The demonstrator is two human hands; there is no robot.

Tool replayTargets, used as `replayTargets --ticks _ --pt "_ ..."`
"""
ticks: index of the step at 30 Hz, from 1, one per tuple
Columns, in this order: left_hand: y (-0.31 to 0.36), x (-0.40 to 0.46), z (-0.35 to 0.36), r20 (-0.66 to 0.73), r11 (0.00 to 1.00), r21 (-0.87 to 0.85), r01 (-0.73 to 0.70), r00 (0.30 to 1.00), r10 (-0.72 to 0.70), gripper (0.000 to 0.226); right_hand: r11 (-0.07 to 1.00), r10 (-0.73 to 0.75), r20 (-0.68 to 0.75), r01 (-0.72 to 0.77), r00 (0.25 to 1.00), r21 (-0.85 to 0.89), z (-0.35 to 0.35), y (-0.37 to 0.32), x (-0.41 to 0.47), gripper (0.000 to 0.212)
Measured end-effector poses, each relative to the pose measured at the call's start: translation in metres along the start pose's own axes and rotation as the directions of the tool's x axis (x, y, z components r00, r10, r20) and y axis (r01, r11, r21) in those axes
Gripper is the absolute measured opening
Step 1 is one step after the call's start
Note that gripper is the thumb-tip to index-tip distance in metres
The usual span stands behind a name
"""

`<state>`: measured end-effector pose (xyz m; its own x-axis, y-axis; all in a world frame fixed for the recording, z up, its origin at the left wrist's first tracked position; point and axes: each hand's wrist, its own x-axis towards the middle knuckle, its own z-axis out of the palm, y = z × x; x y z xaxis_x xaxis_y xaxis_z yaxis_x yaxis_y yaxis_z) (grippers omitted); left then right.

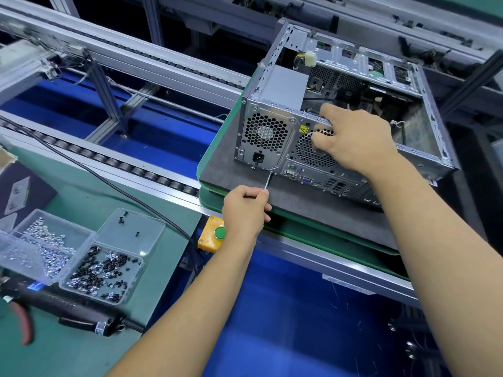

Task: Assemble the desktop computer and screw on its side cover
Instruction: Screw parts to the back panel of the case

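Lying on its side on a dark mat (299,210), the open computer case (337,110) sits far right, rear panel facing near. The left hand (245,210) grips a thin screwdriver (268,180), its tip at the power supply's lower corner. The right hand (353,140) curls over the case's upper rear edge, holding it. Clear screw boxes (103,270) rest on the green tabletop (81,349) near left.
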<state>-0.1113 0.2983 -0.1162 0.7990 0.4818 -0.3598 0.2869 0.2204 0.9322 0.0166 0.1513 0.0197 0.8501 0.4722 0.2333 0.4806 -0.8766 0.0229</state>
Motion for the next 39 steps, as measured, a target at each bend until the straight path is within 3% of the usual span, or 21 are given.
replayTargets --ticks 2,4,6,8,9,11,12,15,18,23,27,30,32,35,37,39 --pt "0.002 -0.002 0.002 -0.015 1.0 0.009 -0.007 1.0 0.008 0.009 0.996 -0.01 -0.132 0.021 0.991 0.084 0.001 -0.004 -0.009 0.044" --pt "0.003 -0.004 0.002 -0.031 1.0 0.027 -0.016 0.999 0.017 0.009 0.994 0.003 -0.376 0.038 0.927 0.101 0.006 -0.013 -0.024 0.06" --pt "0.004 -0.005 0.002 -0.045 0.998 0.049 -0.03 0.998 0.032 0.009 0.975 0.08 -0.537 0.046 0.84 0.217 0.02 -0.029 -0.046 0.047" --pt "0.005 -0.006 0.002 -0.046 0.995 0.082 -0.049 0.998 0.053 0.007 0.892 0.182 -0.418 0.029 0.89 0.45 0.045 -0.05 -0.072 0.022" --pt "0.006 -0.006 0.002 -0.045 0.993 0.105 -0.059 0.997 0.064 0.006 0.839 0.227 -0.235 -0.067 0.945 0.541 0.058 -0.061 -0.081 0.012" --pt "0.008 -0.007 0.002 -0.043 0.987 0.141 -0.08 0.995 0.087 0.004 0.766 0.318 0.107 -0.322 0.942 0.556 0.08 -0.079 -0.088 0.017" --pt "0.009 -0.007 0.002 -0.038 0.984 0.155 -0.088 0.995 0.095 0.004 0.753 0.373 0.162 -0.4 0.914 0.522 0.088 -0.084 -0.086 0.025" --pt "0.008 -0.007 0.0 0.018 0.972 0.196 -0.131 0.991 0.13 0.002 0.732 0.506 0.175 -0.528 0.845 0.43 0.092 -0.093 -0.062 0.036" --pt "0.006 -0.009 -0.003 0.088 0.95 0.237 -0.201 0.979 0.185 0.006 0.731 0.51 0.309 -0.594 0.803 0.337 0.092 -0.097 -0.04 0.037" --pt "0.009 -0.013 -0.006 0.071 0.882 0.372 -0.289 0.956 0.284 0.022 0.789 0.486 0.369 -0.579 0.792 0.204 0.092 -0.104 -0.026 0.033" --pt "0.009 -0.011 -0.009 0.039 0.88 0.373 -0.293 0.953 0.301 0.038 0.814 0.477 0.368 -0.559 0.798 0.158 0.092 -0.107 -0.025 0.033" --pt "0.006 -0.013 -0.015 0.066 0.951 0.247 -0.185 0.983 0.174 0.035 0.811 0.489 0.355 -0.565 0.797 0.153 0.093 -0.109 -0.026 0.031" --pt "0.002 -0.02 -0.022 0.156 0.999 -0.003 0.047 0.987 -0.046 0.034 0.802 0.492 0.373 -0.576 0.787 0.156 0.092 -0.108 -0.027 0.029" --pt "-0.007 -0.031 -0.031 0.36 0.944 -0.126 0.303 0.901 -0.241 0.025 0.795 0.489 0.393 -0.583 0.778 0.165 0.09 -0.106 -0.027 0.029" --pt "-0.016 -0.034 -0.031 0.353 0.958 -0.152 0.241 0.919 -0.175 0.019 0.805 0.482 0.38 -0.57 0.789 0.163 0.09 -0.106 -0.029 0.031" --pt "-0.02 -0.034 -0.03 0.212 0.994 -0.1 0.053 0.977 -0.03 0.01 0.831 0.464 0.342 -0.536 0.817 0.152 0.09 -0.108 -0.033 0.034"
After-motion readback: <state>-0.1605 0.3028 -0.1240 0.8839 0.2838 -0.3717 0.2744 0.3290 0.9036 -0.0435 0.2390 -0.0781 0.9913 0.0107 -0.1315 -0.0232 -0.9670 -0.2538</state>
